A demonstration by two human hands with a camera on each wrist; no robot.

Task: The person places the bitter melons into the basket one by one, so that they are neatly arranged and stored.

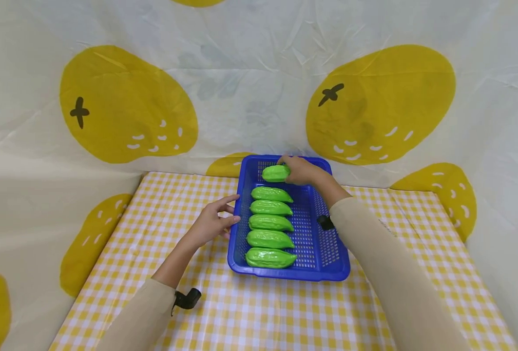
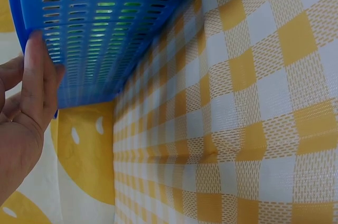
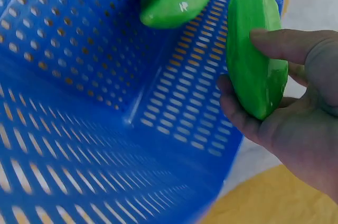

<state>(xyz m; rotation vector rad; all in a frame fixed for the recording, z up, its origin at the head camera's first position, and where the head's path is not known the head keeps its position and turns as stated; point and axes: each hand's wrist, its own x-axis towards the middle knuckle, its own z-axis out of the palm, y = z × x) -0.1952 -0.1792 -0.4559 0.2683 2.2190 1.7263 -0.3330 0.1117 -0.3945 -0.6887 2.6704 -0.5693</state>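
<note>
My right hand [image 1: 301,170] holds a glossy green ribbed vegetable [image 1: 275,173] at the far end of the blue basket [image 1: 289,276]. In the right wrist view, the thumb lies over this vegetable [image 3: 253,60] and the fingers curl under it, beside the perforated basket wall [image 3: 195,86]. Several matching green vegetables [image 1: 271,223] lie side by side in a column along the basket's left side, tapered tips pointing right. My left hand [image 1: 212,222] is at the basket's left rim with fingers spread. The left wrist view shows its fingers [image 2: 36,76] against the basket's outer wall [image 2: 84,49].
The basket stands on a table with a yellow-and-white checked cloth [image 1: 250,312]. Behind it hangs a pale sheet [image 1: 250,97] printed with large yellow fruit, close to the basket's far edge. Black wrist mounts [image 1: 187,298] sit on both forearms.
</note>
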